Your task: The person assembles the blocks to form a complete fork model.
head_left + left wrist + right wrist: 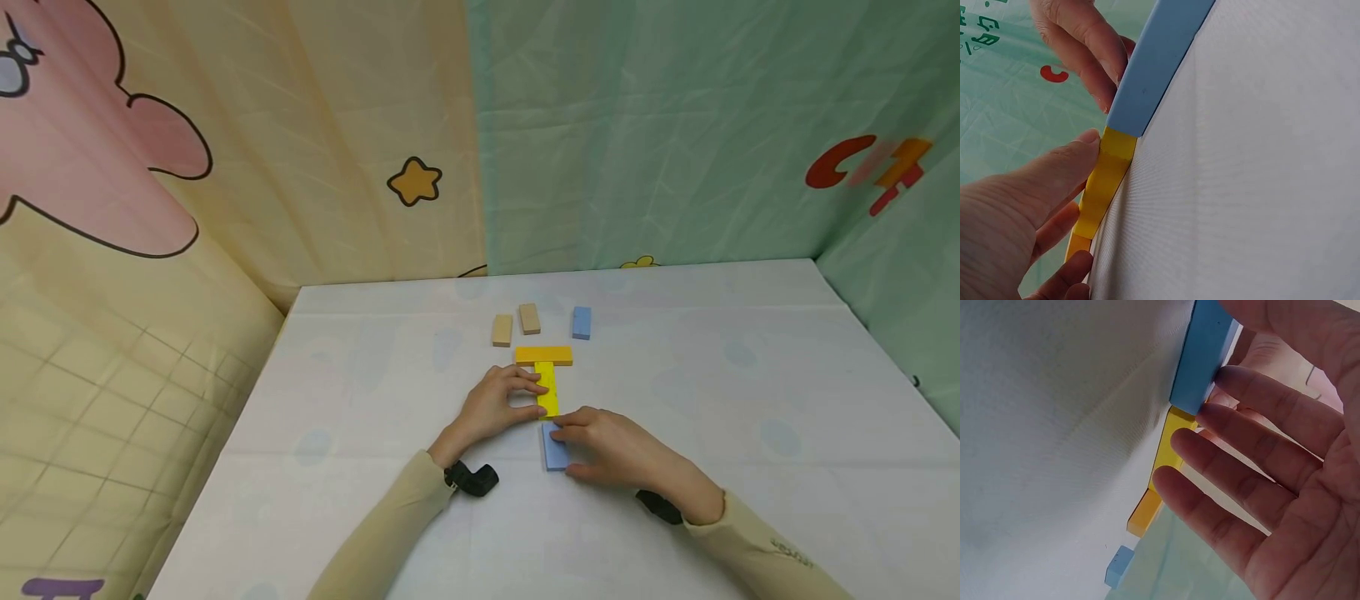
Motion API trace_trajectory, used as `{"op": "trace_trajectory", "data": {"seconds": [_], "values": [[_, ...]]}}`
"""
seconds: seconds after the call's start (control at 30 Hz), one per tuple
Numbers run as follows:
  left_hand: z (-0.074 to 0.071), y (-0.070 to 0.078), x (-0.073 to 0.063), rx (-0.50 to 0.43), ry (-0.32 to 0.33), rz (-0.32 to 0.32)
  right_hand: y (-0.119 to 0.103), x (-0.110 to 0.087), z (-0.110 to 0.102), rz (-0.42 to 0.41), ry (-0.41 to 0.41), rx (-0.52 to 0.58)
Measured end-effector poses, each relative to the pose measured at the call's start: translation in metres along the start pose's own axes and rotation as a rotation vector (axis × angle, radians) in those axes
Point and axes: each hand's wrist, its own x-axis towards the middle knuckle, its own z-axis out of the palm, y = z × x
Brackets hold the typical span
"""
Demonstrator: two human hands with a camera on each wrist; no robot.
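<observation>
Nearest: two pale sleeves (390,525) reach in over the white tabletop (712,375), a black wrist device (472,481) by the left cuff, another at the right.

Near blue block (554,458): lies flat, long side running near to far. Right hand (618,450) sits along its right side, fingers extended, tips touching the edge, thumb toward the near end; no wrap-around grip.

Next beyond: yellow block (551,380), flat, its near end apparently touching the blue one's far end in both wrist views. Left hand (498,402) is on its left side, thumb by the near corner, fingers loosely bent along the edge. Contact looks light; nothing is clasped. Exact fingertip pressure: cannot tell.

Farther: orange-yellow block (543,356) laid crosswise, meeting the yellow block's far end, a T shape.

Beyond that, loose pieces: two wooden blocks, the left one (502,331) slightly nearer than the right one (529,319); off to the right, a small blue block (581,322). Farthest: printed curtain (675,150).

Step in hand, my reading: squaring the blue block against the yellow. The next move seems to call for gentle sideways pressure from both hands, then a clean release without skewing the joint.
</observation>
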Motion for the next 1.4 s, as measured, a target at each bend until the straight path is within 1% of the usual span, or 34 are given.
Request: {"op": "trace_trajectory", "data": {"seconds": [0.27,0.43,0.7,0.9,1.13,1.4], "values": [[-0.0001,-0.0005,0.0000,-0.001,-0.001,0.001,0.0005,-0.0009,0.0000,-0.018,0.015,-0.017],[0.0003,-0.0006,0.0001,-0.002,0.001,0.006,-0.0001,-0.0006,-0.0005,-0.012,0.022,-0.024],[0.0010,-0.0017,0.0006,-0.001,-0.003,0.002,0.0000,-0.0004,-0.0007,0.008,0.004,-0.030],[0.0008,-0.0017,0.0000,0.002,0.002,0.008,0.0002,0.0000,0.0004,0.002,0.010,-0.041],[0.0013,-0.0018,0.0004,-0.008,-0.004,-0.012,-0.0007,0.0007,0.0005,-0.005,0.013,-0.057],[0.0018,-0.0020,0.0006,-0.008,-0.002,-0.012,-0.0008,0.0007,0.0018,0.006,0.010,-0.057]]}}
